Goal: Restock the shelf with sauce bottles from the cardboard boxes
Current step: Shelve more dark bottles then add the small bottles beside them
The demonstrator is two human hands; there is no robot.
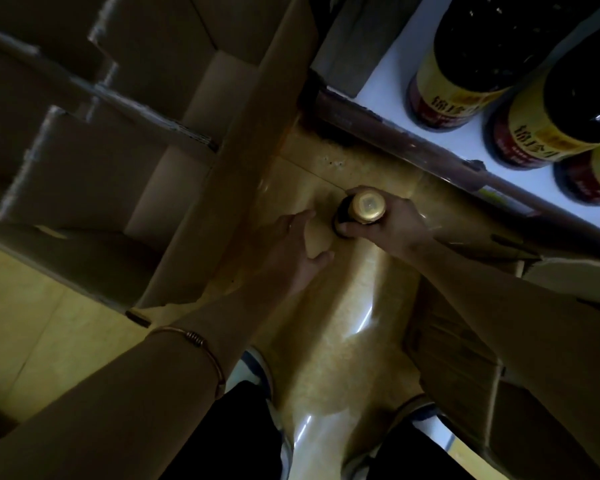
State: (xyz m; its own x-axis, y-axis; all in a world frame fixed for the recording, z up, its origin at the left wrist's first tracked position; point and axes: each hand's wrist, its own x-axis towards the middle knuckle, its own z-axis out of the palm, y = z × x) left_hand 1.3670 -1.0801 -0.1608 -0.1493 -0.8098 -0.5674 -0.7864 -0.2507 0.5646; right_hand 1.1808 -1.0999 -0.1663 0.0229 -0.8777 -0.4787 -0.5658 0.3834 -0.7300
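The right hand (pixel 388 223) grips a sauce bottle (pixel 361 211) by its neck, fingers and thumb curled round the dark glass just under the gold cap, which faces the camera. The bottle hangs upright above the glossy yellow floor (pixel 326 341); in the dim light it is hard to tell whether its base touches anything. Just to the left of that hand, the left hand (pixel 291 244) is spread with relaxed fingers, holding nothing, its fingertips close to the bottle but apart from it. A thin bangle (pixel 194 341) circles the left forearm.

Beyond and to the right of the right hand runs the white shelf (pixel 395 64), where three shelved bottles (pixel 465 84) with yellow-and-red labels stand side by side near the front rail. Left of the left hand sits an open cardboard box (pixel 174 161) with dividers. Another carton (pixel 458 358) lies beneath the right forearm. Below the hands, dark trousers and shoes show.
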